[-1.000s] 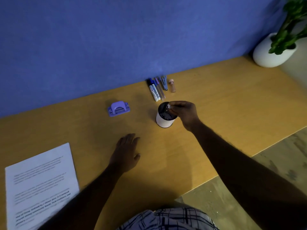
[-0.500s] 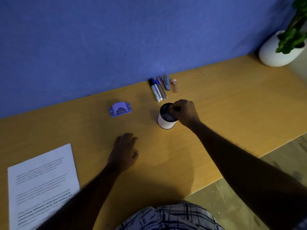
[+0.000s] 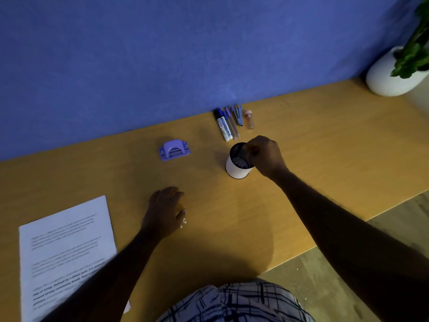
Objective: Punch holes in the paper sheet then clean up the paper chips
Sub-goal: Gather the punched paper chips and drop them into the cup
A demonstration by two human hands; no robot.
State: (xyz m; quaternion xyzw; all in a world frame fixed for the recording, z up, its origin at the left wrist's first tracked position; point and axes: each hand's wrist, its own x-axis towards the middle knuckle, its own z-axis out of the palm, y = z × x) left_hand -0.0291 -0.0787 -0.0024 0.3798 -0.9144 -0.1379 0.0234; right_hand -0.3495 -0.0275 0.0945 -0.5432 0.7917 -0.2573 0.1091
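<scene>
A white cup point(image 3: 234, 170) with a dark inside stands mid-table, and pale paper chips point(image 3: 240, 161) lie in its bottom. My right hand point(image 3: 265, 155) hovers over the cup's right rim with its fingertips bunched together at the mouth; no chip shows between them. My left hand point(image 3: 165, 210) rests palm down on the table, fingers loosely bent. A few white chips point(image 3: 183, 223) lie by its thumb. The printed paper sheet point(image 3: 65, 249) lies at the near left. Behind my left hand sits the purple hole punch point(image 3: 174, 150).
Several pens and markers point(image 3: 226, 125) and a small vial point(image 3: 249, 119) lie in a row against the blue wall. A white plant pot point(image 3: 390, 77) stands at the far right corner. The table's front edge point(image 3: 325, 242) runs diagonally at the right.
My right hand's fingertips have dropped from above the cup to its mouth and closed together. My left hand has drawn back a little toward me, and chips now show by its thumb.
</scene>
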